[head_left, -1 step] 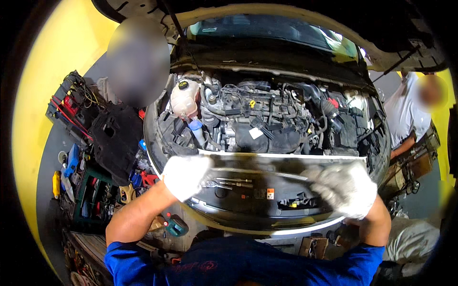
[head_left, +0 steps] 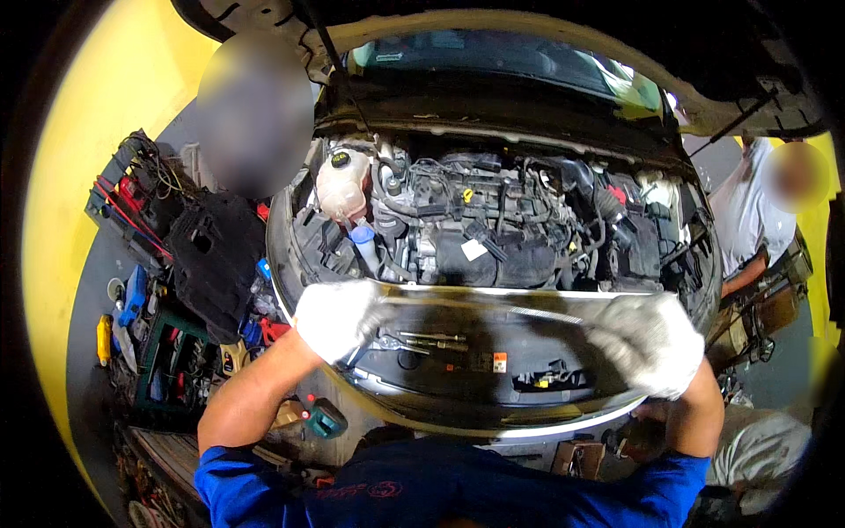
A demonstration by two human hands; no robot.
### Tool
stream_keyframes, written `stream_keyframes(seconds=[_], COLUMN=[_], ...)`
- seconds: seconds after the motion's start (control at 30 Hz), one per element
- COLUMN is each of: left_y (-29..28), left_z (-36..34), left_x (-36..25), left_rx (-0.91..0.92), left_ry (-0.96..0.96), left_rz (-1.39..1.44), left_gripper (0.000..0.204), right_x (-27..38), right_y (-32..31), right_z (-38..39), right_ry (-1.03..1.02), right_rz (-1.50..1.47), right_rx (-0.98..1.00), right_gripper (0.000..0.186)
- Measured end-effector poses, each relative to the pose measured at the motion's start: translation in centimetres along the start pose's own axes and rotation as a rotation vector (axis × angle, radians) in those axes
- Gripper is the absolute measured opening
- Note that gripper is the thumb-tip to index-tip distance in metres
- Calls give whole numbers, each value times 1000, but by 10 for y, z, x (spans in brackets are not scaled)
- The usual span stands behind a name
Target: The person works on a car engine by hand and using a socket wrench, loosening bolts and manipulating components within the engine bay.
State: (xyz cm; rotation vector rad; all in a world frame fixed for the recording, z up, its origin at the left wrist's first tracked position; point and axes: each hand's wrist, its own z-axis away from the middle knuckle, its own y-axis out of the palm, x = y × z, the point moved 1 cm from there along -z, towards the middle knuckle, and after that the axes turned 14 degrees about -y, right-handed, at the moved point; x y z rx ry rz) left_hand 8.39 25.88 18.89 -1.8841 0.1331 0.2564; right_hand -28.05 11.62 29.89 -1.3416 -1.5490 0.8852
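Observation:
White gloves cover both of my hands. My left hand (head_left: pixel 337 321) is closed around one end of a thin rod (head_left: pixel 449 304), over the left side of the black front cover (head_left: pixel 453 387). The rod spans the gap between my hands, blurred along most of its length, with a pale ribbed section by the right glove. My right hand (head_left: pixel 650 345) is closed at its other end, over the cover's right side; the glove hides that end. Below the rod, near my left hand, several metal socket tools (head_left: pixel 431 340) lie on the cover.
Beyond my hands is the open engine bay with an engine (head_left: pixel 484 211), a coolant tank (head_left: pixel 343 185) and a blue-capped filler neck (head_left: pixel 363 236). A green tool tray (head_left: pixel 176 361) and a dark bottle (head_left: pixel 326 418) are at left. A co-worker (head_left: pixel 753 202) stands at right.
My hands have moved slightly apart and a little up, the left one leftward and the right one rightward. The rod still stretches between them.

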Motion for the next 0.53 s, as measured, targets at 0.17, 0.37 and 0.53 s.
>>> stream_keyframes(seconds=[0.17,0.37,0.53], left_y=[54,161,193], left_z=[8,11,25], left_x=[91,126,155], left_rx=[-154,-316,-482], left_ry=[-487,-642,-443], left_rz=[159,261,390], left_gripper=[34,17,13], right_x=[-51,-176,-288], right_y=[-10,64,144], right_z=[-44,-128,-195], right_ry=[398,611,681], right_rz=[139,402,403], right_rx=[-64,152,391], right_gripper=[25,27,29])
